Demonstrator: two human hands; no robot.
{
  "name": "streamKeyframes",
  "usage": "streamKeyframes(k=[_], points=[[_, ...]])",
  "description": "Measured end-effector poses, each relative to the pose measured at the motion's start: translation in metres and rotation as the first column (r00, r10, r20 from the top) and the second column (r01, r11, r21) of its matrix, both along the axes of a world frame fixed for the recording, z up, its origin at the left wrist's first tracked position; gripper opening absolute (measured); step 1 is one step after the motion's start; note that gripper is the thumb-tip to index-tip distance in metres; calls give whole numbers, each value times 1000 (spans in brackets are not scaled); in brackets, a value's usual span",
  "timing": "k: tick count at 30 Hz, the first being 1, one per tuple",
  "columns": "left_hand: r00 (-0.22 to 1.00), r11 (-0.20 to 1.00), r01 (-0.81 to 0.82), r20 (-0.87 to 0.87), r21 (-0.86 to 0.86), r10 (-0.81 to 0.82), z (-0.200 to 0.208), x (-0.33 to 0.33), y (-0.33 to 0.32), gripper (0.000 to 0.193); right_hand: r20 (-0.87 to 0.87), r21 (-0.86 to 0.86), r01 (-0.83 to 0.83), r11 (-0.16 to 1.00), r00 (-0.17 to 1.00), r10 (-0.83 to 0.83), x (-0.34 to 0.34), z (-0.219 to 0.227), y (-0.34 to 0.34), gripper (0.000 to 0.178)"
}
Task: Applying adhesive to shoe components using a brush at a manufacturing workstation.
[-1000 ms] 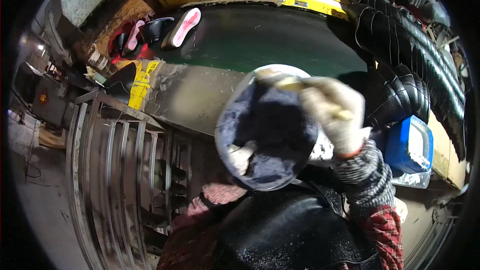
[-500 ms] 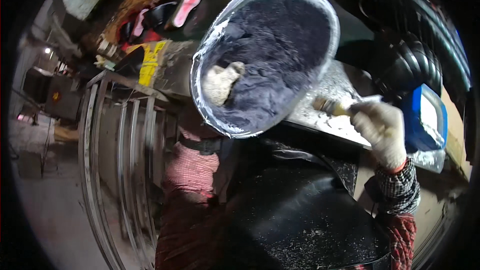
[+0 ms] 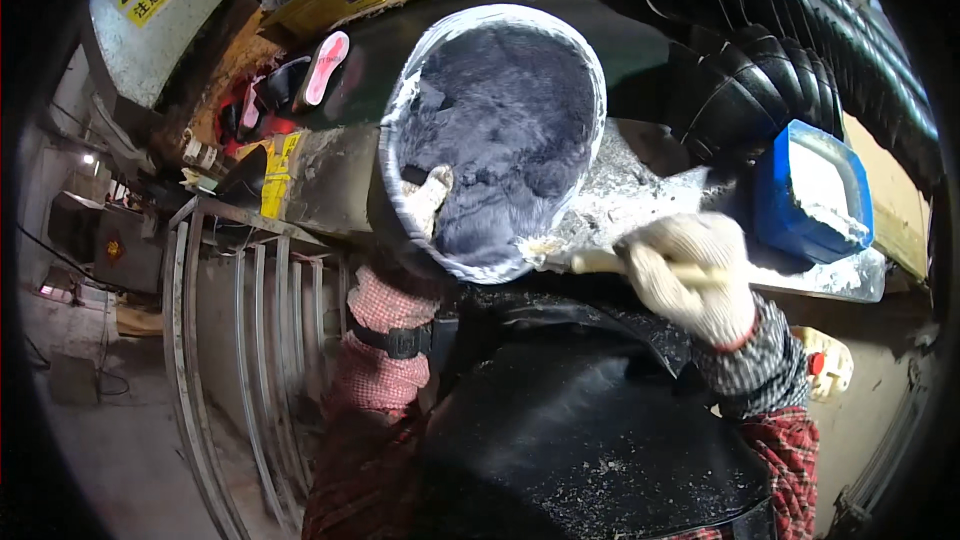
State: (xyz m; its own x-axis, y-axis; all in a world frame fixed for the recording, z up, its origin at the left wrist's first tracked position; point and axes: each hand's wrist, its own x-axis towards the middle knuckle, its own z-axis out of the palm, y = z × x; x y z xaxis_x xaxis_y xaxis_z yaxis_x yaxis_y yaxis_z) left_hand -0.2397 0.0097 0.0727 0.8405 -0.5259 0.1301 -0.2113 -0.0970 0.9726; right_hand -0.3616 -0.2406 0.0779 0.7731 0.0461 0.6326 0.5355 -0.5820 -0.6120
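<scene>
Left hand (image 3: 425,205), gloved, grips the near rim of a white bucket (image 3: 497,135); thumb lies inside the rim, the other fingers are hidden behind the wall. The bucket is tilted with its mouth toward the camera, its inside coated dark grey. Right hand (image 3: 690,275), in a white knit glove, is closed around the handle of a brush (image 3: 590,260); the bristle end sits just under the bucket's lower rim, contact not resolvable. Beneath both runs a grey ledge (image 3: 640,190) crusted with white residue. A blue tub (image 3: 812,190) stands on it, right of the hand, near but apart. Black ribbed hoses (image 3: 760,70) crowd the upper right. Metal racks (image 3: 240,340) bound the left; open floor (image 3: 120,440) lies beyond.
</scene>
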Motion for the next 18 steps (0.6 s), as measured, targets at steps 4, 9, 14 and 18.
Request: streamKeyframes(k=[4,9,14,18], points=[[960,964,-267,-90,9,267,17,-32,-10,35,17,227,306,925,948,-318,36,-23,-43,9],[903,913,-405,-176,-48,391,4,-47,-15,35,188,76,238,968,950,-249,17,-52,-48,16],[991,995,-91,-100,-43,86,-21,-28,-4,34,-70,348,193,918,981,-179,-35,-60,-20,13],[976,993,90,-195,-71,-102,-48,-41,-7,34,52,277,270,922,954,-295,23,-16,-24,19]])
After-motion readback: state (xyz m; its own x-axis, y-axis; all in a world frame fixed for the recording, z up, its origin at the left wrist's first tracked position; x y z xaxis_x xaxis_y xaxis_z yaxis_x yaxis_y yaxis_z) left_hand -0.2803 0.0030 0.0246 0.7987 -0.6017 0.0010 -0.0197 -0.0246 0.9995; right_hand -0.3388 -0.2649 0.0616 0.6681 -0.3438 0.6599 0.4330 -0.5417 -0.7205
